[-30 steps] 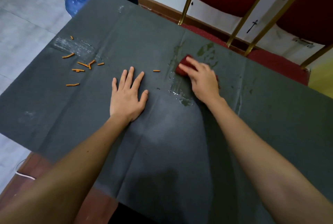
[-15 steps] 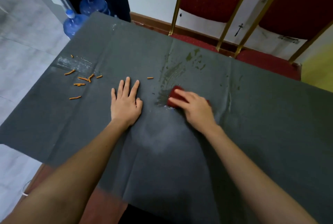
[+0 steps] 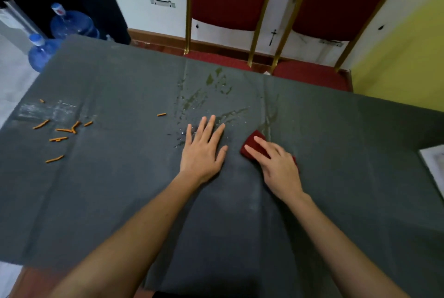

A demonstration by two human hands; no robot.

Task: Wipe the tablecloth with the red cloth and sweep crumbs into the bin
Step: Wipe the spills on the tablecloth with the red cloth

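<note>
A dark grey tablecloth (image 3: 120,189) covers the table. My right hand (image 3: 276,165) presses flat on a folded red cloth (image 3: 255,141) near the middle; most of the cloth is hidden under the palm. Beside it on the left, my left hand (image 3: 204,151) lies flat on the tablecloth with fingers spread, holding nothing. Wet streaks (image 3: 204,96) run from the far edge toward both hands. Several orange stick-shaped crumbs (image 3: 60,133) lie scattered at the left, and one lone crumb (image 3: 161,114) lies nearer the middle. No bin is in view.
Two red chairs with gold frames (image 3: 254,9) stand against the far side of the table. Blue water bottles (image 3: 72,24) stand on the floor at the far left. A white sheet (image 3: 434,163) shows at the right edge. A pale taped patch (image 3: 48,110) marks the tablecloth's left.
My right hand has slid the red cloth toward me and then to the right across the wet streak. My left hand has shifted right with it, staying flat.
</note>
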